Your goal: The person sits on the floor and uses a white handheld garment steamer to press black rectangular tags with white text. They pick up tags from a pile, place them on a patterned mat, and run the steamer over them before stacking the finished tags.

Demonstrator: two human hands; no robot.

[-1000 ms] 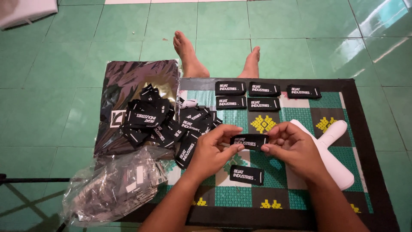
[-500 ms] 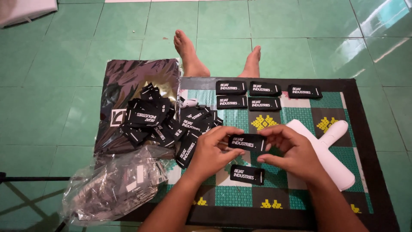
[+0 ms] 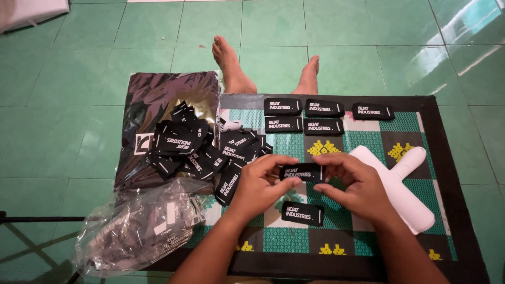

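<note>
Both hands, left (image 3: 261, 184) and right (image 3: 356, 181), pinch a black label (image 3: 302, 172) by its ends, long axis running left-right.

Black woven label (image 3: 302, 172): small flat rectangle with white lettering along its length, held level and face up just above the patterned mat (image 3: 368, 139). It is pinched at the left end by the left hand (image 3: 261, 185) and at the right end by the right hand (image 3: 357, 184) (fingertips cover both short edges). A second identical label (image 3: 302, 213) is laid flat on the mat just below it.
</note>
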